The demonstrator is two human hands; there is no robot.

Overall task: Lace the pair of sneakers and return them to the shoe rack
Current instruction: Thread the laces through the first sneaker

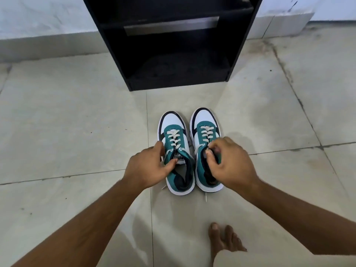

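Gripping left sneaker [176, 151] collar w/ left hand [148, 166], right hand [229, 162] pinching right sneaker [206, 149] tongue.

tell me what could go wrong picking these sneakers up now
1. Loose lace ends trail on the floor behind the heels; they could get stepped on by the bare foot nearby or snag as the shoes lift.
2. The left hand holds the left sneaker only by its collar edge, and the right hand pinches the right sneaker at the tongue, so either might tip or slip on the way to the rack.
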